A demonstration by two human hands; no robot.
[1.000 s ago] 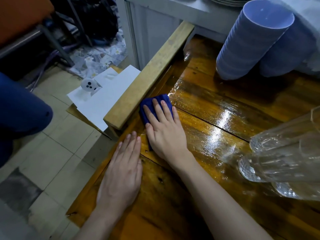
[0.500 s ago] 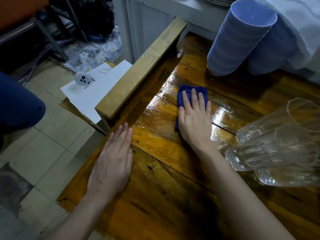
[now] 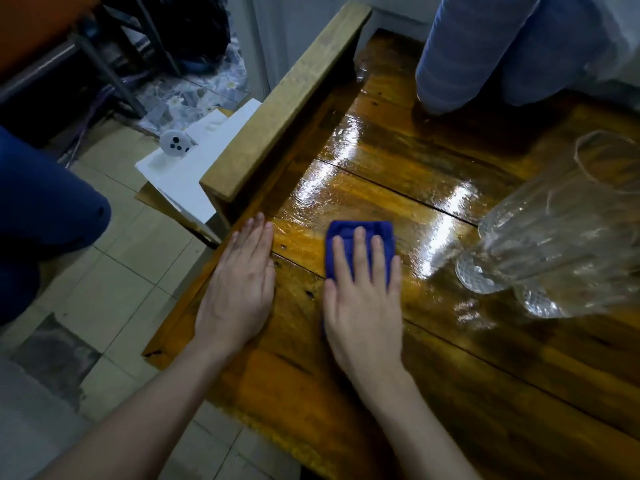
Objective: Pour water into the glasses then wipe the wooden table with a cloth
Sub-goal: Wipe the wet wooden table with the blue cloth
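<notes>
A: Starting with the head view, where are we finding the cloth?

B: We are seeing the folded dark-blue cloth (image 3: 347,227) lying flat on the glossy brown wooden table (image 3: 450,375), toward its left side. The right hand (image 3: 363,306) is pressing down on it, palm down.

A: How are its fingers lying?

B: We are seeing the fingers (image 3: 360,251) lying straight and slightly spread across the cloth, with the thumb resting beside the cloth's left edge. Nothing is being pinched.

A: And the other hand?

B: The left hand (image 3: 239,289) is resting flat on the bare wood just beside the right one, close to the table's left edge. Its fingers (image 3: 254,237) are lying straight and pressed together.

A: Where are we placing the glasses?

B: The clear ribbed glasses (image 3: 554,237) are standing at the right, apart from the cloth, with 2 bases showing. We cannot tell whether they are holding water. Between them and the cloth the planks are shining wet.

A: What else are we noticing?

B: 2 stacks of pale-blue bowls (image 3: 467,53) are standing at the far side. A raised pale wooden rail (image 3: 277,109) is running along the far left edge, and white sheets (image 3: 194,174) are lying on the tiled floor (image 3: 121,271) beyond it.
</notes>
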